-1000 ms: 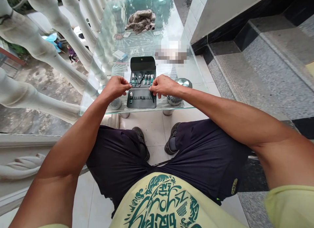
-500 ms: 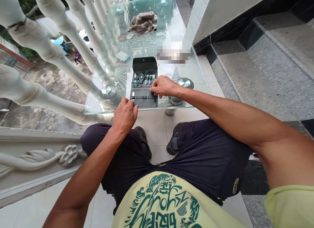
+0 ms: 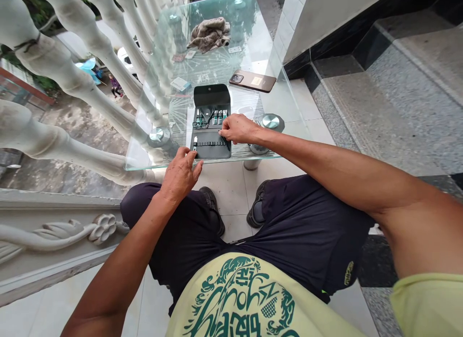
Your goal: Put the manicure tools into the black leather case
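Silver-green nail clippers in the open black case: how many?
3, side by side in the middle panel of the black case: left clipper, middle clipper, right clipper; the right hand may hide others.

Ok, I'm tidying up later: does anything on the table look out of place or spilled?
The brown cloth stands out, crumpled rather than folded, toward the far end of the glass table; no spill shows.

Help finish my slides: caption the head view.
Right hand pinches a slim tool over an open case, left hand at its corner.

Case (image 3: 211, 95) black; shirt (image 3: 244, 298) pale yellow (patterned dark green); cloth (image 3: 210, 34) mottled grey-brown.
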`<state>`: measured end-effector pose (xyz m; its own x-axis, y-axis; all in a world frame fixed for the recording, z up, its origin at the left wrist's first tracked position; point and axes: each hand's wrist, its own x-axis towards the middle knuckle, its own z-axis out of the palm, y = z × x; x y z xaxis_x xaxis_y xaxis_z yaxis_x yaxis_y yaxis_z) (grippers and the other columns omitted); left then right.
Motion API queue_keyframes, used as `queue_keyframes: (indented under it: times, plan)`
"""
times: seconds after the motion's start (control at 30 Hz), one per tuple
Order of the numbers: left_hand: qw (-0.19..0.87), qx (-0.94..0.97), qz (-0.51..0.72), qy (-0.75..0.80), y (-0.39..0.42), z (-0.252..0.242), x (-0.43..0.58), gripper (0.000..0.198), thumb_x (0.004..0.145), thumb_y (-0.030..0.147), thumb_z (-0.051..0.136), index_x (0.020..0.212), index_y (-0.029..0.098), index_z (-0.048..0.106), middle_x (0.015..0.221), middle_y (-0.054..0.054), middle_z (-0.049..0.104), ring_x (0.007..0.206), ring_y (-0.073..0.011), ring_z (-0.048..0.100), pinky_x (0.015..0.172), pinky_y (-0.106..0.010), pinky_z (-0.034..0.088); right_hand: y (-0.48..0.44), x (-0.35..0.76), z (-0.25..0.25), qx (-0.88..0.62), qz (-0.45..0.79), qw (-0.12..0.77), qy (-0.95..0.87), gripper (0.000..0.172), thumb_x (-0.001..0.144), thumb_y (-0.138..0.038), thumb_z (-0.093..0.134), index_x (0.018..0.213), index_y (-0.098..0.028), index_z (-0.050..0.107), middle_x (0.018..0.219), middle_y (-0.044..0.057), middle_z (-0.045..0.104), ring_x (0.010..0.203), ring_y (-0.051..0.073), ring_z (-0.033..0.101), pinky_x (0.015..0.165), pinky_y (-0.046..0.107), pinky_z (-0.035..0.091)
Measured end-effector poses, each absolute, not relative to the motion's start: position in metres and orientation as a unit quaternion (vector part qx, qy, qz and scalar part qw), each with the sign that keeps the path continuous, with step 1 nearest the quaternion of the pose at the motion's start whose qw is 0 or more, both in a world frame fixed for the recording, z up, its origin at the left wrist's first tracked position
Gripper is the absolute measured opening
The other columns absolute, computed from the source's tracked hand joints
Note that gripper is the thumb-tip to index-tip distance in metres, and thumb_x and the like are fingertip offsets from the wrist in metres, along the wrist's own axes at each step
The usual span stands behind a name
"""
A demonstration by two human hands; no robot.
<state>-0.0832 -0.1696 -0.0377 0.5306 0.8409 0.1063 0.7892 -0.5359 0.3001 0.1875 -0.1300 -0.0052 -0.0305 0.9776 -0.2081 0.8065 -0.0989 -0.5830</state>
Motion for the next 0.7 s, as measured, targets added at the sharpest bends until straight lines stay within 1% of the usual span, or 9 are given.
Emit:
queue_keyframes:
  times: [0.1,0.17,0.23,0.27,0.33,0.43,0.57,0.7]
  plan:
    - [0.122,0.86,0.136,0.477,-0.167,-0.036,-0.085,0.024,0.111,0.036,0.063,0.125,0.021,0.075,0.139,-0.017,0.072,0.092,-0.026,0.075,0.1,-0.043,0.062,-0.13,0.188,-0.006,-0.679,0.292,0.148,-0.657,0.024,0.104,-0.019,0.074,0.08,-0.016,0.079,0.064,0.007,0.072,0.07,0.023,0.072,0.075,0.033,0.053]
    - [0.123,0.846,0.152,0.495,-0.156,-0.032,-0.082,0.023,0.109,0.035,0.065,0.124,0.022,0.076,0.134,-0.016,0.075,0.094,-0.0271,0.075,0.104,-0.044,0.061,-0.13,0.188,-0.007,-0.678,0.288,0.147,-0.66,0.025,0.103,-0.019,0.074,0.079,-0.017,0.079,0.06,0.007,0.068,0.071,0.024,0.071,0.077,0.034,0.052]
    - [0.132,0.829,0.164,0.517,-0.136,-0.026,-0.076,0.025,0.107,0.034,0.067,0.127,0.021,0.077,0.129,-0.015,0.079,0.102,-0.0291,0.075,0.108,-0.044,0.059,-0.13,0.187,-0.007,-0.676,0.284,0.148,-0.664,0.026,0.103,-0.019,0.074,0.077,-0.018,0.078,0.057,0.006,0.065,0.071,0.024,0.07,0.078,0.034,0.051]
    - [0.15,0.819,0.162,0.53,-0.124,-0.022,-0.072,0.027,0.106,0.034,0.067,0.127,0.021,0.077,0.126,-0.014,0.081,0.105,-0.0297,0.075,0.108,-0.044,0.059,-0.13,0.187,-0.007,-0.675,0.284,0.15,-0.664,0.027,0.102,-0.018,0.074,0.076,-0.018,0.077,0.056,0.005,0.064,0.071,0.024,0.07,0.077,0.033,0.05]
    - [0.2,0.798,0.152,0.548,-0.099,-0.014,-0.063,0.028,0.105,0.036,0.067,0.125,0.02,0.08,0.119,-0.011,0.084,0.105,-0.029,0.076,0.103,-0.04,0.059,-0.13,0.187,-0.006,-0.677,0.287,0.149,-0.661,0.028,0.102,-0.018,0.075,0.074,-0.018,0.076,0.056,0.005,0.064,0.07,0.023,0.069,0.076,0.033,0.049]
    - [0.252,0.788,0.119,0.549,-0.071,-0.007,-0.053,0.025,0.1,0.029,0.066,0.114,0.022,0.085,0.106,-0.008,0.085,0.102,-0.0279,0.078,0.094,-0.035,0.059,-0.131,0.186,-0.004,-0.682,0.291,0.143,-0.656,0.029,0.102,-0.017,0.074,0.073,-0.018,0.074,0.057,0.004,0.064,0.068,0.022,0.068,0.074,0.033,0.047]
    - [0.269,0.801,0.09,0.527,-0.061,-0.006,-0.048,0.027,0.09,0.02,0.064,0.103,0.022,0.088,0.091,-0.007,0.082,0.093,-0.027,0.076,0.088,-0.034,0.058,-0.131,0.186,-0.003,-0.68,0.286,0.141,-0.66,0.031,0.104,-0.017,0.072,0.074,-0.018,0.073,0.056,0.004,0.062,0.066,0.021,0.067,0.074,0.032,0.047]
    - [0.288,0.797,0.094,0.522,-0.065,-0.008,-0.05,0.025,0.088,0.019,0.065,0.099,0.021,0.087,0.088,-0.007,0.08,0.087,-0.0254,0.074,0.085,-0.033,0.057,-0.13,0.186,-0.004,-0.678,0.286,0.139,-0.663,0.029,0.105,-0.018,0.072,0.076,-0.018,0.074,0.059,0.004,0.065,0.066,0.02,0.066,0.073,0.032,0.047]
